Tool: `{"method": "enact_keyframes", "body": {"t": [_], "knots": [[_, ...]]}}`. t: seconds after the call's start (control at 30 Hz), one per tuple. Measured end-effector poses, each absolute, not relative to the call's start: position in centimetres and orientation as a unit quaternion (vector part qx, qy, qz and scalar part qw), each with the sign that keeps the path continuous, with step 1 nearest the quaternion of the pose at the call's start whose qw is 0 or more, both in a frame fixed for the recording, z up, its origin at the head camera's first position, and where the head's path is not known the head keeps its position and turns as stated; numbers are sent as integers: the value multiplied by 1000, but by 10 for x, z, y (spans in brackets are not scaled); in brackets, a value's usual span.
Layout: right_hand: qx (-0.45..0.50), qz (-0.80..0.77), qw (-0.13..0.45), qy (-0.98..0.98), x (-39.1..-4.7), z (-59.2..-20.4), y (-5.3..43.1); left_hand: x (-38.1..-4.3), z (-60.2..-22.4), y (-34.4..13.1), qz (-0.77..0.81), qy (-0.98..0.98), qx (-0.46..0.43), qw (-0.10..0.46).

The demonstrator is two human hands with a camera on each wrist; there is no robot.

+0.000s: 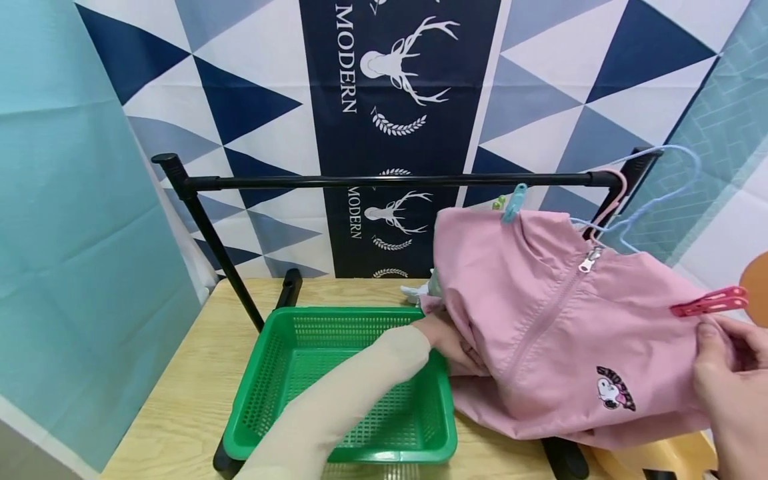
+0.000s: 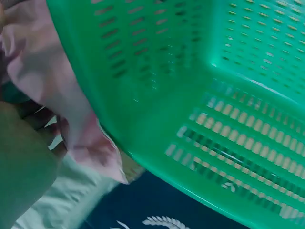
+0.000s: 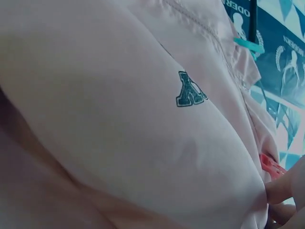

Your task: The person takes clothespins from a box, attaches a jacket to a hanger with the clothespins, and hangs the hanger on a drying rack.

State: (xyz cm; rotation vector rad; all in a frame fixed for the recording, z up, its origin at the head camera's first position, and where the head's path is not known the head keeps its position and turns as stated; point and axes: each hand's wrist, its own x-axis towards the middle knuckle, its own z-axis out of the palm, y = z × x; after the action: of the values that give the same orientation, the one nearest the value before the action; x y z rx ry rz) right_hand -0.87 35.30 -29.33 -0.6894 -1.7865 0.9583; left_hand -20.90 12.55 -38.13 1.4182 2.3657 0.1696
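Note:
A pink zip jacket (image 1: 540,313) with a cartoon dog patch hangs at the right of the black rack, a pink hanger (image 1: 621,183) rising from its collar. My right hand (image 1: 735,373) pinches the jacket's right side, thumb in front, just below a red clothespin (image 1: 711,301). At the opposite side, my left hand (image 1: 447,340) holds the jacket's edge, its fingertips partly hidden by cloth. Curled fingers (image 2: 43,119) show against the pink cloth (image 2: 81,129) in the left wrist view. A teal clothespin (image 1: 514,203) grips the jacket's left shoulder.
A green plastic basket (image 1: 336,457) stands on the wooden table (image 1: 174,373), under my left forearm. The black rack's bar (image 1: 360,181) spans behind it. A blue hanger (image 1: 696,167) hangs at the right end. Something yellow (image 1: 666,457) sits below the jacket at the lower right.

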Motion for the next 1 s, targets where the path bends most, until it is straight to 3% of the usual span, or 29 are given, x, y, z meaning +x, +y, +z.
{"method": "enact_keyframes", "body": {"t": [0.3,0.6,0.77,0.87,1.0], "knots": [[-159,238,556,-781,-40,-295,347,-213,-381,82,66,883,455,90],[-159,186,532,-810,-46,-304,344,-211,-367,19,103,892,425,109],[-171,243,616,-730,-44,-305,316,-206,-360,-33,129,910,382,102],[-130,239,648,-711,-47,-304,295,-200,-357,-62,133,923,354,78],[-14,230,590,-774,-58,-306,280,-188,-350,-96,132,939,315,29]]}}
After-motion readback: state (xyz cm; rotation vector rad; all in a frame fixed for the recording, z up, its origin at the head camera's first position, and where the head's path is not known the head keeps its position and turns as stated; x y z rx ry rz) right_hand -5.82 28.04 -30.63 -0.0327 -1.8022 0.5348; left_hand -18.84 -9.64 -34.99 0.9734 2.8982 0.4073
